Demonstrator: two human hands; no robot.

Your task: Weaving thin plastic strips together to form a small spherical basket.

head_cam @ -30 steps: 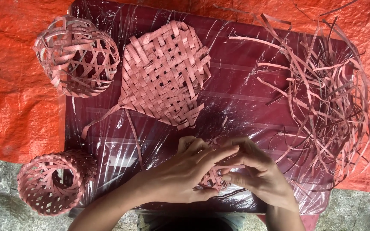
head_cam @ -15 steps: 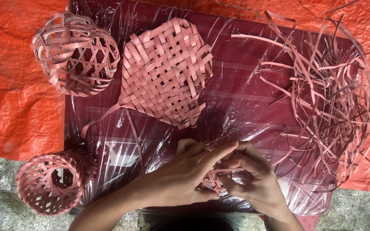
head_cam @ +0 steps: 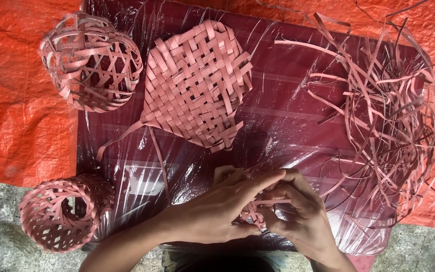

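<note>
Two hands weaving a small pink strip piece at the near edge of the worktop.

The left hand point(head_cam: 217, 214) & right hand point(head_cam: 298, 211) meet at the near edge of the dark red worktop w/ clear plastic wrap point(head_cam: 288, 100); each grip is closed on the small pink woven strip piece point(head_cam: 252, 211) between them. A flat pink woven mat point(head_cam: 197, 83) lies in the middle. A loose pile of pink strips point(head_cam: 393, 116) sits at the right edge. A round open-weave pink basket point(head_cam: 91, 60) is at the far left corner, a small pink woven ring basket point(head_cam: 61, 211) at the near left corner. An orange tarp point(head_cam: 21, 100) lies under it all.
</note>
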